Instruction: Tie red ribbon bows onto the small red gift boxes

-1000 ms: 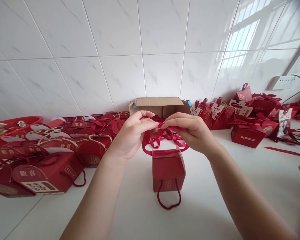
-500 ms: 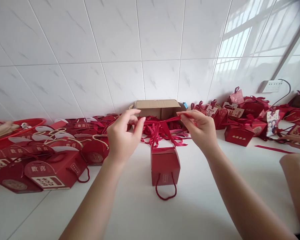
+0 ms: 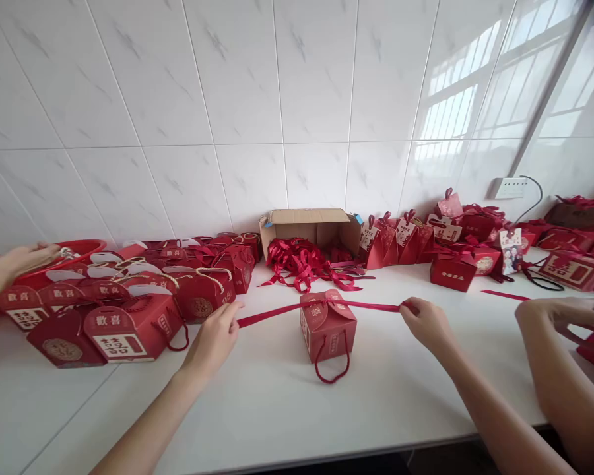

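Note:
A red gift box [image 3: 332, 340] with a dark red cord handle stands upright on the white table, its lid folded shut. Across the top of the box runs a red ribbon [image 3: 371, 305], stretched out to both sides and gathered at the lid's middle. My left hand [image 3: 216, 335] pinches the ribbon's left end. At the other side my right hand [image 3: 428, 322] is closed on the right end. Behind the box, a heap of loose red ribbons [image 3: 297, 260] spills from an open cardboard box [image 3: 309, 216].
Many red gift boxes [image 3: 129, 323] crowd the left, beside a red basin [image 3: 86, 249] with another person's hand [image 3: 22, 260] over it. Tied boxes [image 3: 453, 272] stand at the right, near a co-worker's arm [image 3: 549, 343]. A power strip [image 3: 507, 188] is on the wall.
My hands have moved down and apart, pulling the ribbon taut across the lid. The loose ribbon ends are drawn out sideways. The camera view has shifted.

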Tool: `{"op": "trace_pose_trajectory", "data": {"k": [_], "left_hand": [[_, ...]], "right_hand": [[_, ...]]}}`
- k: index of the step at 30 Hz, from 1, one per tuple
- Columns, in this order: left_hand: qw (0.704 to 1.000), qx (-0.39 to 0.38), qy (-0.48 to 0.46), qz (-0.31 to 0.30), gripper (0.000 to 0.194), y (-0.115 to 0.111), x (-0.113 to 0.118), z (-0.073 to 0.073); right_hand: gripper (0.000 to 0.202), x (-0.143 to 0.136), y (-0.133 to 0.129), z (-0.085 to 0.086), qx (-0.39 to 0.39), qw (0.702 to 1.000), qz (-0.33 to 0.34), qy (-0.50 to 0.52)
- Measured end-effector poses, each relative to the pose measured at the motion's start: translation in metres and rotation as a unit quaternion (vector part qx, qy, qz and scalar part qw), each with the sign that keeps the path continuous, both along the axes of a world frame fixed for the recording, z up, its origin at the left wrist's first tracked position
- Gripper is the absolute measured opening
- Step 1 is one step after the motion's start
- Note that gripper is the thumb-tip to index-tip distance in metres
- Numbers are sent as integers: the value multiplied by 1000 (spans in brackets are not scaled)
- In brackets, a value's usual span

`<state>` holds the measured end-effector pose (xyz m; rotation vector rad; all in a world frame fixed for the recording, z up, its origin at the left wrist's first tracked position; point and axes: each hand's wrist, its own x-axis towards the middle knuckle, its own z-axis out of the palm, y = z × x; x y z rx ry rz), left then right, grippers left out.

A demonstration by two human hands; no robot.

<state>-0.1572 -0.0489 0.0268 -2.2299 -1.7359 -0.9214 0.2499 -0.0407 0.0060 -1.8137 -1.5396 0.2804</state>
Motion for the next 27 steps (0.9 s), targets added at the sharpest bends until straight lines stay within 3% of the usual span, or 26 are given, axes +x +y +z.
{"op": "trace_pose_trajectory", "data": {"k": [4, 8, 11, 15, 17, 21, 27], "left_hand": [[998, -59, 23, 30, 32, 1, -14, -14], [998, -29, 34, 45, 25, 2, 0, -8], [999, 22, -40, 6, 19, 5, 32, 4], [957, -84, -268, -73, 21, 10, 90, 16], [927, -122, -343, -93, 22, 11, 114, 19], [911, -134, -372, -116, 28, 12, 136, 18], [898, -154, -394, -121, 32, 11, 133, 14]], "right_hand": [[19, 11, 0, -11, -18, 1000, 3, -13], [25, 5, 3, -9, 13, 1000, 15, -18], [36, -18, 4, 6, 54, 997, 56, -9], [35, -62, 0, 33, 93, 964, 246, 35], [32, -82, -2, 41, 103, 949, 297, 26], [25, -103, -5, 43, 93, 957, 274, 12], [21, -110, -10, 31, 111, 968, 223, 31]]}}
